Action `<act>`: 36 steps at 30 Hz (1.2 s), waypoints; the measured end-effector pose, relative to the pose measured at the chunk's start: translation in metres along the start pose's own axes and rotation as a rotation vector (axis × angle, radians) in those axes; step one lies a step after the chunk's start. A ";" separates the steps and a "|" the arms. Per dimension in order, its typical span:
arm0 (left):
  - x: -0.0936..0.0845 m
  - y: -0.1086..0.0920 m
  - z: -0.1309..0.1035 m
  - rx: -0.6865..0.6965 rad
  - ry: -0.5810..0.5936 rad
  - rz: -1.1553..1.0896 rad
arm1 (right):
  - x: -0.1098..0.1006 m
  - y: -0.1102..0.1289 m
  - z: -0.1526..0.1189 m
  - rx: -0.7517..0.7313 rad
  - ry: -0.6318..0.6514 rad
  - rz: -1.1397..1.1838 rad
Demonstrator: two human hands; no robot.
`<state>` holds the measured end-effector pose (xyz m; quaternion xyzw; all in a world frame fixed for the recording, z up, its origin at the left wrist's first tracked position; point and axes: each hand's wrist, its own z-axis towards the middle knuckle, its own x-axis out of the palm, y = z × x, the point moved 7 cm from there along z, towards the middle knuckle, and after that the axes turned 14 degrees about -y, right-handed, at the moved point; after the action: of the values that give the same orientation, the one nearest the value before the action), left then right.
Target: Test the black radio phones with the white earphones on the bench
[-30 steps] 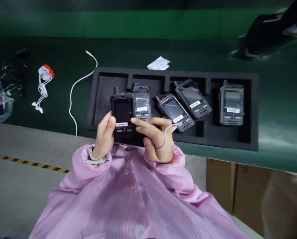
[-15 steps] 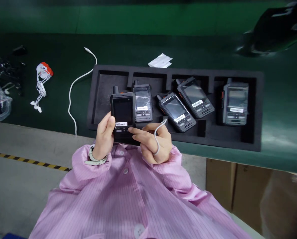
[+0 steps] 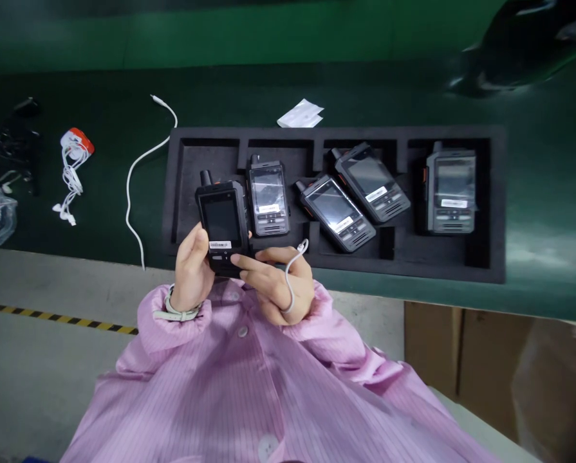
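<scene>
A black two-way radio (image 3: 222, 216) with a screen, a stub antenna and a barcode label is gripped in my left hand (image 3: 192, 269), tilted slightly, over the near left part of a black foam tray (image 3: 365, 133). The index fingertip of my right hand (image 3: 282, 287) rests on the keys below the screen. A short white cable (image 3: 288, 273) is looped through the curled fingers of that same hand, its plug end sticking up. Beside the held radio, another radio (image 3: 268, 196) lies in the tray.
Further right in the tray lie two slanted radios (image 3: 336, 211) and one straight radio (image 3: 452, 190). A white cable (image 3: 129, 186), white earphones (image 3: 70, 167) and dark cords (image 3: 15, 145) lie to the left. Behind the tray is a white packet (image 3: 301, 114).
The held radio has tilted a little to the left. My right index finger has shifted along its keys. The whole view has moved slightly.
</scene>
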<state>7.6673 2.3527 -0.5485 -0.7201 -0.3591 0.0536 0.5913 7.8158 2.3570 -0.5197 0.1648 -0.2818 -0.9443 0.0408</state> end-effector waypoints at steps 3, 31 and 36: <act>0.000 0.000 -0.001 -0.011 0.018 0.018 | -0.006 0.014 0.005 -0.074 -0.137 -0.030; -0.015 0.011 0.003 0.134 0.038 0.044 | 0.024 -0.043 0.007 0.876 0.042 0.256; -0.014 0.009 0.004 0.143 0.037 0.074 | 0.025 -0.046 0.005 0.927 0.056 0.313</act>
<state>7.6593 2.3479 -0.5627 -0.6898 -0.3162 0.0876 0.6454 7.7914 2.3935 -0.5481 0.1466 -0.6926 -0.6973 0.1123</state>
